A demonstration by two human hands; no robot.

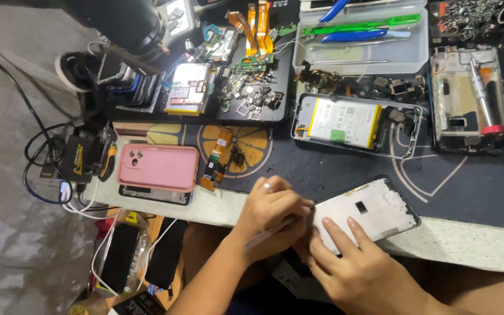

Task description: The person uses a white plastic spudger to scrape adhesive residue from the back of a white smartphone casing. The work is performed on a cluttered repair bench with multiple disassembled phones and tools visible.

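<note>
White phone frame [374,211] under flat right hand [354,268]; left hand [272,210] grip pinches metal tool [272,230] at its edge

A grey concrete floor [7,175] is seen on the left, crossed by black cables [33,125]. A pale-edged workbench [473,242] is covered by a dark mat [468,186] printed with orange citrus slices. Bright light is thrown onto the bench's upper left from a black lamp head [129,23].
</note>
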